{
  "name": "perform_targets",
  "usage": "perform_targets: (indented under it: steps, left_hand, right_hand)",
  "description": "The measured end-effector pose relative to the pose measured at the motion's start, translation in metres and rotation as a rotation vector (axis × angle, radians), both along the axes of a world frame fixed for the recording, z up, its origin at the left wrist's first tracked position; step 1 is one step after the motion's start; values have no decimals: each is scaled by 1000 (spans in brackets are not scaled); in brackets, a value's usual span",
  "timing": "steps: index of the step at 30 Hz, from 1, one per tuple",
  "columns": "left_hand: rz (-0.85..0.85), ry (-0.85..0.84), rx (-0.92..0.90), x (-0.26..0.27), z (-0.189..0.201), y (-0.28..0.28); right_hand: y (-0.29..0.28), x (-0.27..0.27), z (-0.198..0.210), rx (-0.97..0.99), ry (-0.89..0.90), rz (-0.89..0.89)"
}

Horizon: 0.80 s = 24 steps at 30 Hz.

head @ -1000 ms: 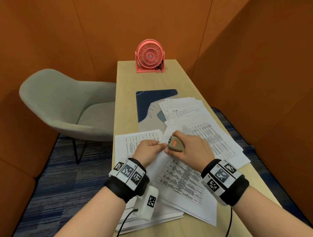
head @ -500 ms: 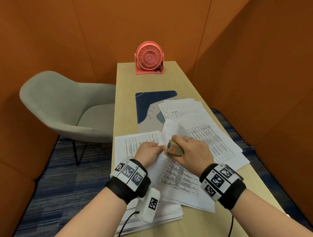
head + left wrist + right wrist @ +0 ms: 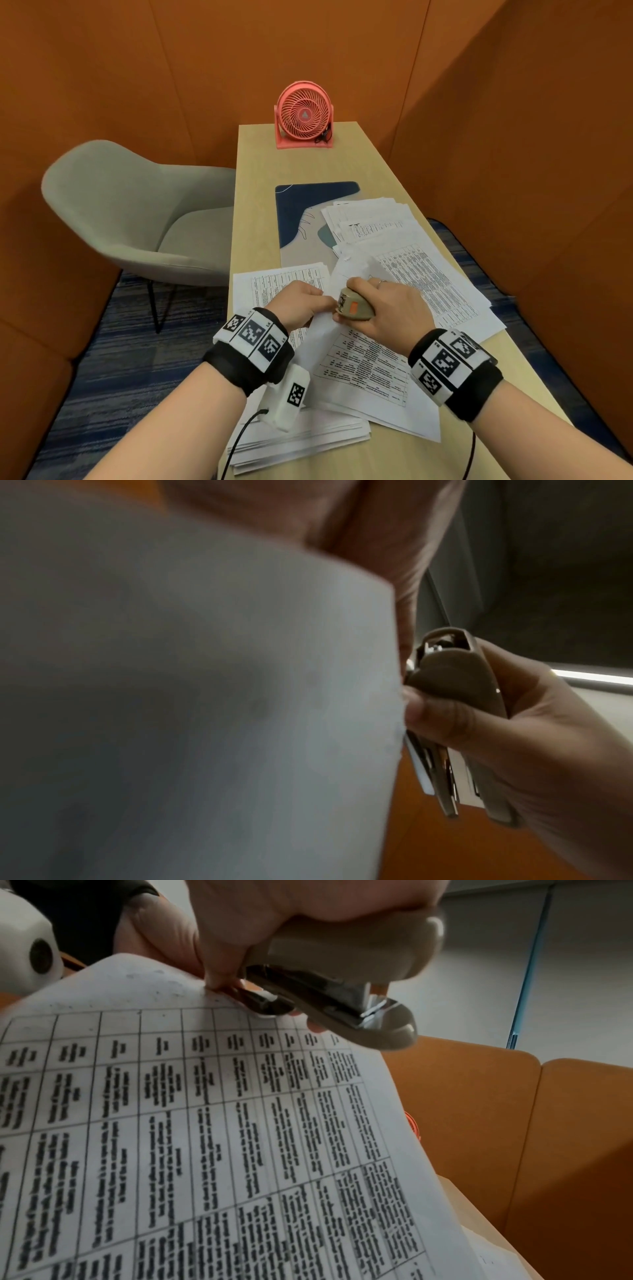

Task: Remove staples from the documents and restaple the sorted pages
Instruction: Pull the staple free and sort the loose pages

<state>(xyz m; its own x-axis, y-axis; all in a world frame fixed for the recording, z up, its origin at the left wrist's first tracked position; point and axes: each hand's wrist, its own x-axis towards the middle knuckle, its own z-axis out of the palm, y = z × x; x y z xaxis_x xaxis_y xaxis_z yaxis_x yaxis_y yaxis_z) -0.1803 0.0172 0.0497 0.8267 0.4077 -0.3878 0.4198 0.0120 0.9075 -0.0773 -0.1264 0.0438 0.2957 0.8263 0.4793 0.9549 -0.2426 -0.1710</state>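
The wooden table [image 3: 370, 161] bears a fan [image 3: 304, 114], mat [image 3: 298, 219] and papers [image 3: 428, 274].

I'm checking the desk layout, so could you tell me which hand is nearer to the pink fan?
Right. The right hand, gripping the stapler, sits below the pink fan; the left hand, pinching the lifted pages, lies further left.

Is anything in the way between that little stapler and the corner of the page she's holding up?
Nothing visible. The right hand grips the stapler, whose metal tip already sits at the top edge of the page. The left hand pinches that edge just beside it, not between them.
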Motion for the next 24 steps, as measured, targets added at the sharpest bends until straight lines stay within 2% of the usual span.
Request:
perform_targets:
  steps: [4,13,19,21,24]
  left_hand:
    - [20,6,70,1,-1,-2]
    - [144,30,1,0,-5,-9]
    - [170,3,-3,1,-5,-12]
    - [159,-19,23,0,-5,-13]
    - [121,-44,33,-2,-5,-13]
  right_hand:
    - [0,0,-2,22,-44,14]
    - [1,0,-9,122,-133,58]
    - [-2,-1,-10,142,-211,13]
    - [-2,-2,-11,124,-174,-10]
    - [-3,-9,-6,93,55,-117]
